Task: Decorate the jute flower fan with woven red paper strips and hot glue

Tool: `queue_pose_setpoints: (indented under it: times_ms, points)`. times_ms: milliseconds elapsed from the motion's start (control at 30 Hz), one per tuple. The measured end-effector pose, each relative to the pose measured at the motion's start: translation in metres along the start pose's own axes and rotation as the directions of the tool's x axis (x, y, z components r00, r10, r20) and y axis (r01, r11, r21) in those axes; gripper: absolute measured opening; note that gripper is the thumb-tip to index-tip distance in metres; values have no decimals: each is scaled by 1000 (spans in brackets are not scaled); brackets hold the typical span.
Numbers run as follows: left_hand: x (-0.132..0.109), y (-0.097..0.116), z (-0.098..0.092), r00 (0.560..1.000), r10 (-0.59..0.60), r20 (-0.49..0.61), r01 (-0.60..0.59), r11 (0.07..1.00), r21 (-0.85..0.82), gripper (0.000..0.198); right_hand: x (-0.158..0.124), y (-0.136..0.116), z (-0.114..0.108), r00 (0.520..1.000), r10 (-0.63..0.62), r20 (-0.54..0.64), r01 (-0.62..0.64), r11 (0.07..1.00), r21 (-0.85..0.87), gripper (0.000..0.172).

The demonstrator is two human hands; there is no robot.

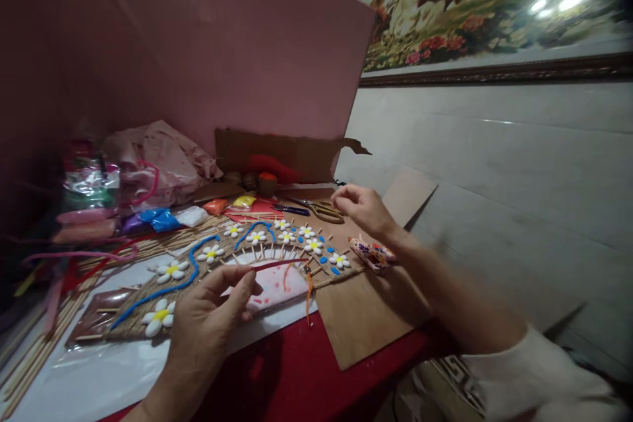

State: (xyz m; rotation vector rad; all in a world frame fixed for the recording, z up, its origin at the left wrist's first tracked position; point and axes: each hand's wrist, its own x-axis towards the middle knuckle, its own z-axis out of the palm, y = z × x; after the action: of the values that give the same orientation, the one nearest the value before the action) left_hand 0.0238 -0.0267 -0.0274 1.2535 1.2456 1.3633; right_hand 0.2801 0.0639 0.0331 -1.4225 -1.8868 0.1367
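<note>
Pinched between the thumb and forefinger of my left hand (212, 323) is a thin dark-red strip (279, 264) that points right. Beneath it lies an arched, twine-wrapped craft piece (143, 303) with short sticks, white-petalled yellow-centred flowers (171, 270), blue dots and a wavy blue clay line (182, 282). Close to the strip's tip an orange strand (309, 297) hangs over the arch's inner edge. My right hand (363, 208) is raised beside the scissors (326, 212), its fingers curled together. Whatever they may hold is too small to make out.
Small packets of coloured clay (159, 219) and a crumpled pink plastic bag (163, 158) lie at the back left. Thin wooden sticks (44, 349) spread along the left. A blue-handled tool (291, 210) and a patterned bundle (370, 254) rest on brown board (366, 323).
</note>
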Motion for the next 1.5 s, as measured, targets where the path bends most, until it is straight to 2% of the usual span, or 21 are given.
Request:
queue_pose_setpoints:
  times_ms: [67,133,200,267,400,567,767,933,1133,1333,1500]
  points:
    - [-1,0,2,1000,-1,-9,1,1000,-3,32,-10,24,-29,990,20,138,-5,994,-106,17]
    - [-2,-1,4,1000,1,-19,-1,1000,-3,32,-26,50,-48,962,63,267,-13,982,-186,25]
    - [-3,-1,5,1000,5,-17,-5,1000,-4,33,-45,73,-55,915,119,386,-26,971,-238,29]
    - [-2,-2,5,1000,0,-10,0,1000,-6,34,-60,89,-52,880,157,448,-35,962,-270,34]
    - [3,-4,4,999,-44,11,44,999,-1,37,-76,102,-40,882,200,427,-62,947,-316,47]
    - [6,-7,2,999,-42,-10,43,999,32,38,-81,104,-40,897,264,354,-153,938,-311,29]
    - [8,-11,-2,1000,-21,21,19,998,68,37,-77,104,-49,915,323,240,-270,935,-228,32]
    - [7,-10,1,1000,-14,-1,14,999,45,35,-68,104,-52,867,460,189,-415,879,-236,45]
    - [4,-6,6,997,-42,-61,44,999,26,35,-55,103,-47,800,547,248,-507,836,-208,50]
    - [4,-7,6,998,-6,-59,11,996,84,34,-49,99,-43,782,557,279,-524,831,-189,51]
    - [7,-10,3,998,-23,-54,27,997,77,35,-48,99,-43,779,551,298,-530,833,-158,52]
